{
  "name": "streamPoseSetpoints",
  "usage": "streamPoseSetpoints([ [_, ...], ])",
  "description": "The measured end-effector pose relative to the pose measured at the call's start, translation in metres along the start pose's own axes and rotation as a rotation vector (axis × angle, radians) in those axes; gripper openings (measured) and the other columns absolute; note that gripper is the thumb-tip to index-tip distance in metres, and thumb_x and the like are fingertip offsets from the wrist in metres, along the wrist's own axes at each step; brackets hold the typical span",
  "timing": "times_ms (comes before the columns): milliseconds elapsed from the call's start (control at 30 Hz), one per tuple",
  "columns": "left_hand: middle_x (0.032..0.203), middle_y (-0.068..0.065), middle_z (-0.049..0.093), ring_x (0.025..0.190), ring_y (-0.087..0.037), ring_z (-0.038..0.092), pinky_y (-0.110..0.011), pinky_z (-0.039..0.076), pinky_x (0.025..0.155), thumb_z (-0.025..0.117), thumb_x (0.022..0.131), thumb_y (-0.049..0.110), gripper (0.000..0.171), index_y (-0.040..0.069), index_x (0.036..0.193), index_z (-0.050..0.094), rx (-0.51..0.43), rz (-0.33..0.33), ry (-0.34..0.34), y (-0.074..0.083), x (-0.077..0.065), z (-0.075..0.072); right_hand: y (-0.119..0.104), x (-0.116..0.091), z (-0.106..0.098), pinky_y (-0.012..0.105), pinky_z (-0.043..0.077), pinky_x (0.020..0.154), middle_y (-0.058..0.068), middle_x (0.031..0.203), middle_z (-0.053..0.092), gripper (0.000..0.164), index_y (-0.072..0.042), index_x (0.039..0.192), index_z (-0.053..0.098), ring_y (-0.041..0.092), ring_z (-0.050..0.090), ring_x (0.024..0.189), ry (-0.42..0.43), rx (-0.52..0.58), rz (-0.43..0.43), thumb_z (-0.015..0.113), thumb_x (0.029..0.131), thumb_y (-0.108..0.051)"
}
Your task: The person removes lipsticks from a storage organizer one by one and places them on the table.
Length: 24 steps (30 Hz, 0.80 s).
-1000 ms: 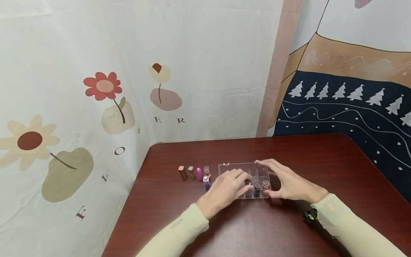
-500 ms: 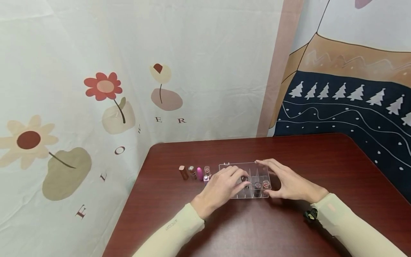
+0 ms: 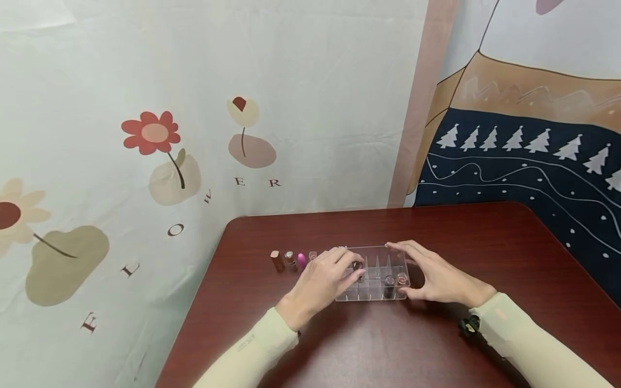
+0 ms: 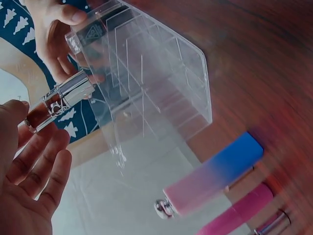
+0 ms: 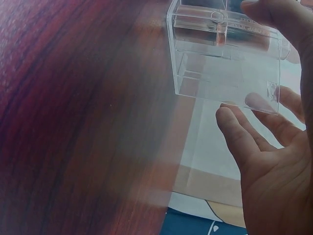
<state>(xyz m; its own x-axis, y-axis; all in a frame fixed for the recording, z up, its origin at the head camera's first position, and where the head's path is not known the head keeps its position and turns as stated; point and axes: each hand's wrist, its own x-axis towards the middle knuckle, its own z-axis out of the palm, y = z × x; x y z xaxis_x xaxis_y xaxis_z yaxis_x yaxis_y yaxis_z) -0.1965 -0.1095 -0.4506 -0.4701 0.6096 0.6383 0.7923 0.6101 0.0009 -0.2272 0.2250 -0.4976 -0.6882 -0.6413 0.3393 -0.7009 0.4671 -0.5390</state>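
Observation:
A clear plastic lipstick organizer point(image 3: 373, 295), divided into small compartments, stands on the table. My right hand point(image 3: 439, 275) grips its right end, with the thumb at the front and the fingers at the back. Two lipsticks are in its front right compartments: a dark one point(image 3: 389, 285) and one with a reddish top point(image 3: 402, 279). My left hand point(image 3: 317, 283) pinches a silver lipstick with a clear, brownish end point(image 4: 63, 100) by that end, over the organizer's left part. In the left wrist view, a pink-to-blue lipstick tube point(image 4: 215, 174) stands beside the organizer.
Left of the organizer stand a copper-brown lipstick point(image 3: 277, 261), a silver one point(image 3: 290, 260) and a magenta one point(image 3: 302, 261); my left hand partly covers the group. A printed curtain point(image 3: 310, 108) hangs behind the reddish-brown table point(image 3: 388, 345).
My left hand has moved leftward along the organizer with the lipstick, now hiding the pink-to-blue tube in the head view. The right hand and the organizer have stayed in place.

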Motion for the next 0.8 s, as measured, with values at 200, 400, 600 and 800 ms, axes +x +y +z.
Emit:
streamPoseSetpoints([
  [200,0.107,0.004,0.081,0.092,-0.011,0.075,-0.025,0.065,0.081,0.093,0.103,0.026,0.024,0.015,0.12,0.08,0.013,-0.015,0.012,-0.007,-0.004,-0.006,-0.001,0.001,-0.001,0.053,0.065,0.112,0.014,0.165,0.059,0.111,-0.008,0.174,0.046,0.031,0.07,0.143,0.004,0.003,-0.001,0.105,0.08,-0.005],
  [400,0.106,0.004,0.08,0.09,-0.012,0.075,-0.025,0.064,0.082,0.092,0.103,0.023,0.023,0.015,0.12,0.079,0.014,-0.019,0.026,-0.013,-0.008,-0.012,-0.001,0.001,-0.001,0.054,0.065,0.113,0.014,0.166,0.058,0.112,-0.009,0.175,0.046,0.031,0.069,0.144,0.001,0.01,0.009,0.105,0.08,-0.005],
  [600,0.106,0.003,0.08,0.087,-0.013,0.074,-0.026,0.064,0.079,0.093,0.102,0.021,0.023,0.013,0.118,0.08,0.022,-0.03,0.036,-0.02,-0.011,-0.018,0.0,0.002,-0.001,0.054,0.065,0.113,0.013,0.167,0.058,0.112,-0.012,0.176,0.045,0.03,0.068,0.145,-0.003,0.016,0.022,0.105,0.081,-0.007],
  [800,0.104,0.002,0.08,0.082,-0.013,0.069,-0.025,0.063,0.078,0.094,0.101,0.019,0.023,0.012,0.119,0.08,0.018,-0.047,0.057,-0.026,-0.013,-0.025,0.001,0.003,0.0,0.055,0.066,0.111,0.013,0.165,0.058,0.111,-0.012,0.176,0.045,0.03,0.068,0.143,0.004,-0.003,-0.004,0.104,0.082,-0.008],
])
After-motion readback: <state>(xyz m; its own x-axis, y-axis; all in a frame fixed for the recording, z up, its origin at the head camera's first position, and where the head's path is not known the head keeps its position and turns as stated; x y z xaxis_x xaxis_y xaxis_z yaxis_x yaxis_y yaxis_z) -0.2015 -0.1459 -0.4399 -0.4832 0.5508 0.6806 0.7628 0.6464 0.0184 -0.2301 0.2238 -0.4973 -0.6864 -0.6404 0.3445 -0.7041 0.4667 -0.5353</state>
